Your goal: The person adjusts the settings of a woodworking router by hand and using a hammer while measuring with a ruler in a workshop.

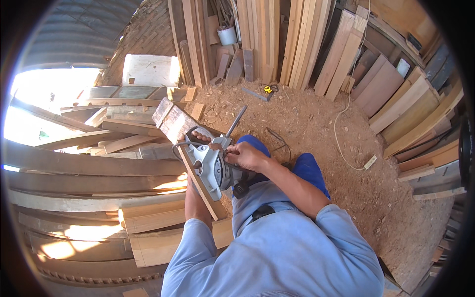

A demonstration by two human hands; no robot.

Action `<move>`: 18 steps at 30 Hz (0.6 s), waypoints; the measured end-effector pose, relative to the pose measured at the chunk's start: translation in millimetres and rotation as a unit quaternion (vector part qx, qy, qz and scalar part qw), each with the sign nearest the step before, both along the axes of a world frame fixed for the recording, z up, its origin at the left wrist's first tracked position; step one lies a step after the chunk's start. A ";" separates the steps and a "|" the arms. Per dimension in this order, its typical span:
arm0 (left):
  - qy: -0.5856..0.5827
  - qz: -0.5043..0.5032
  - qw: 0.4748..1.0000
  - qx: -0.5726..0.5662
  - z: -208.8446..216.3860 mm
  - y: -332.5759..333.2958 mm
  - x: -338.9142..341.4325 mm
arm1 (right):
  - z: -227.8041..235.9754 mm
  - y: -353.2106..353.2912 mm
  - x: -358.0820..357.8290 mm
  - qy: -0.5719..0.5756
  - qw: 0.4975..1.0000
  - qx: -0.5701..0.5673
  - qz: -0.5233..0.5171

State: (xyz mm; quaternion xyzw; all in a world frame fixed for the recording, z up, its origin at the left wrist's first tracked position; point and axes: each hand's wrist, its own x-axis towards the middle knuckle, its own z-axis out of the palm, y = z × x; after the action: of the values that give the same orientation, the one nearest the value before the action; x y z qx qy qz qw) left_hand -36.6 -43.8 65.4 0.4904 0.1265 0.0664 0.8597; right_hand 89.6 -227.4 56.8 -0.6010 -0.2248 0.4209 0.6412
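Observation:
A grey power tool that looks like a circular saw [212, 168], with a round housing and a flat metal base, is held tilted over my lap. My left hand [200, 137] is closed round its black handle; that forearm passes behind a narrow wooden strip [198, 180], which lies along the saw's base. My right hand [246, 156] has its fingers curled against the side of the saw. Whether it pinches a small part there is hidden. Beyond the saw, a dark metal bar [237, 121] sticks up, and a weathered board [172, 120] reaches away to the upper left.
Long planks [94, 183] are stacked on the left, with lighter boards [153, 218] nearer me. Upright timber [302, 44] lines the back. A yellow tape measure [268, 89] and a try square [255, 94] lie on the sawdust-covered floor. A cable with a socket strip [370, 162] runs along the right.

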 end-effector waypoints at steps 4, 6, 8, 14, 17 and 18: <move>-0.004 -0.001 1.000 -0.004 -2.7 1.1 5.8 | -5.0 1.9 6.4 0.068 0.997 0.041 -0.006; -0.006 -0.002 1.000 -0.010 -2.8 1.3 10.2 | -5.6 4.3 8.4 0.131 0.990 0.054 -0.015; -0.007 -0.002 1.000 -0.005 -1.9 2.1 10.2 | -2.2 1.9 16.7 0.183 0.981 0.060 -0.002; -0.017 0.000 1.000 -0.016 -1.2 6.7 17.1 | 1.2 3.5 10.7 0.160 0.985 0.061 -0.022; -0.023 -0.003 1.000 -0.021 -1.3 8.5 21.9 | -29.2 -17.4 20.9 0.153 0.988 0.007 0.010; -0.023 -0.002 0.999 -0.024 -0.5 9.1 23.5 | -31.9 -19.2 23.4 0.152 0.988 -0.017 0.019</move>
State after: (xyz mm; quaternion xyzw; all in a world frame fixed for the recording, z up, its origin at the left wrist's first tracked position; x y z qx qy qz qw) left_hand -13.2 -34.6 64.9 0.4683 0.1068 0.0726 0.8741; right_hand 113.1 -246.6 24.9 -0.5365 -0.1294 0.5228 0.6497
